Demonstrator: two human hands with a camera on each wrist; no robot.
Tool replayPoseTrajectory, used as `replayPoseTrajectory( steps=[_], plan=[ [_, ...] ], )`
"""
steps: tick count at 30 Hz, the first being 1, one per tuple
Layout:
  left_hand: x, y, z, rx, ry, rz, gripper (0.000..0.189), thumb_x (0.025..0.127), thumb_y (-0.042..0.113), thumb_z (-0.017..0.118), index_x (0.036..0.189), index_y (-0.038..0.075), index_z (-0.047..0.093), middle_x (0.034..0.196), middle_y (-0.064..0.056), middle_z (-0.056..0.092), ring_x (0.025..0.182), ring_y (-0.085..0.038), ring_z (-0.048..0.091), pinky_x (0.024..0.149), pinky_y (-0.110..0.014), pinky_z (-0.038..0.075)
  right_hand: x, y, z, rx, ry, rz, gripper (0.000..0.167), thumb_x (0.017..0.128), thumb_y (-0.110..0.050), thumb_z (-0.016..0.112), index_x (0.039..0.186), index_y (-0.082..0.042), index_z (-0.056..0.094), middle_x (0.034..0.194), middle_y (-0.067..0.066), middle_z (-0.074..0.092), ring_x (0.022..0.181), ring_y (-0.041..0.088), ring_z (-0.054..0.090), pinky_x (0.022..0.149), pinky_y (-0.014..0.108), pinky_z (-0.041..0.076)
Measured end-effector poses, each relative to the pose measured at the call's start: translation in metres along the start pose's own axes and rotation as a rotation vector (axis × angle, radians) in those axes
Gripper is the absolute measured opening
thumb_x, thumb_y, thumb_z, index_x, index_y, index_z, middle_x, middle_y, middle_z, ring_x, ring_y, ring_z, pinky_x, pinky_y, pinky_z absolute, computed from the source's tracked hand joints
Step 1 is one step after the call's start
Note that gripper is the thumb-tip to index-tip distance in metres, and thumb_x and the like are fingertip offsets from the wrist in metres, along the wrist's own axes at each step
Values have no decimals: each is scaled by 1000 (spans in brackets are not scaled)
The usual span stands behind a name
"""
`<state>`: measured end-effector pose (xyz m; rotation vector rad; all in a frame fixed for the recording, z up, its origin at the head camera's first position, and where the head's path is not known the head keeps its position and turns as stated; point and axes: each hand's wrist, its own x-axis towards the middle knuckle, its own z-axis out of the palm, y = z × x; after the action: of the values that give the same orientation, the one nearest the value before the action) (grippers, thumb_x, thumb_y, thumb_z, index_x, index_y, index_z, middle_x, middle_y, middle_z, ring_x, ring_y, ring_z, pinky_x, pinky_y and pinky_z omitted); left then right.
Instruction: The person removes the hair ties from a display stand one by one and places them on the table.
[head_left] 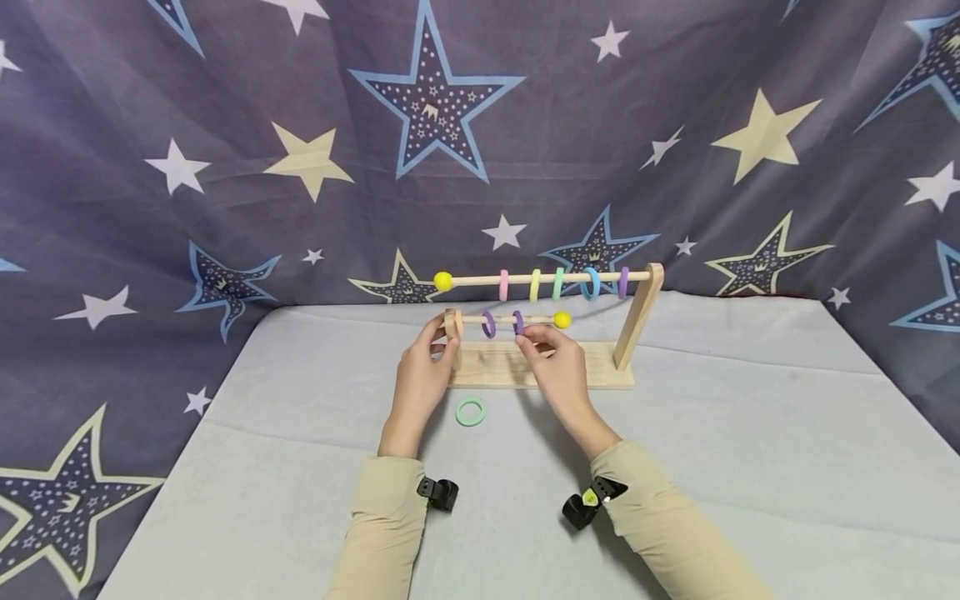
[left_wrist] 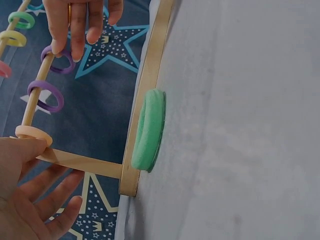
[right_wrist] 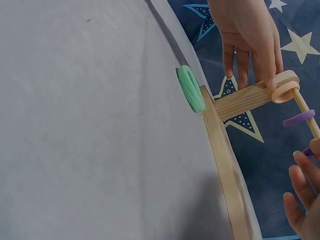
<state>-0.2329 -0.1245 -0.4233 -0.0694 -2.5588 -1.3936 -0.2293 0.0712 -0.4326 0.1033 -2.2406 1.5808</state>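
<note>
A wooden stand carries two rods with rings on them. On its lower rod [head_left: 542,320], against the short left post [left_wrist: 82,162], sits a peach ring [right_wrist: 286,92]. My left hand [head_left: 423,379] holds this ring between thumb and fingers beside the post. Farther along the rod hang two purple rings; the one nearer the post [left_wrist: 46,96] is untouched. My right hand [head_left: 558,367] pinches the other purple ring [head_left: 518,322], toward the rod's yellow end ball [head_left: 562,320]. Below the stand's base, a green ring [head_left: 471,412] lies flat on the cloth.
The upper rod [head_left: 472,281] bears pink [head_left: 503,285], yellow [head_left: 535,285], green [head_left: 558,283], blue [head_left: 591,284] and purple [head_left: 623,282] rings. A tall post [head_left: 640,317] supports it at right. Behind the pale tabletop [head_left: 750,433] hangs a starry curtain [head_left: 570,167].
</note>
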Motion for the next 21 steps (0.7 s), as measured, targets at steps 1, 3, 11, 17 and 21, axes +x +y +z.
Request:
replayPoseTrajectory(
  steps=[1,3,11,17,21],
  plan=[
    [0,0,0,1,0,0,47,100,20,60,145,13,49,131,-15,62,107,-30,66,90,-45,52,0,0,-1,3,2,0,14,90,-14,74,98,-2,74,93,9,74,79,22,65,70,27,51],
    [0,0,0,1,1,-1,47,100,20,60,145,13,49,131,-15,62,107,-29,66,91,-45,52,0,-1,-2,7,7,-4,14,90,-13,74,98,-2,74,94,9,74,79,23,65,70,26,51],
    [-1,1,-1,5,3,-2,47,100,20,60,145,13,49,131,-15,62,107,-30,66,90,-45,52,-1,-1,-9,-5,-2,-20,15,91,-16,74,100,-5,75,93,7,75,80,20,65,66,25,49],
    [-1,-1,-1,7,8,4,46,100,20,61,145,13,50,130,-14,63,106,-29,66,90,-45,52,-1,0,-14,-17,7,-28,15,91,-16,74,101,-5,76,92,8,75,80,20,66,66,23,48],
    [0,-1,0,5,8,6,46,100,20,61,144,13,50,130,-15,63,106,-30,66,91,-46,52,0,0,-18,-20,13,-27,16,91,-16,74,101,-4,76,91,9,75,80,20,67,67,22,49]
  ],
)
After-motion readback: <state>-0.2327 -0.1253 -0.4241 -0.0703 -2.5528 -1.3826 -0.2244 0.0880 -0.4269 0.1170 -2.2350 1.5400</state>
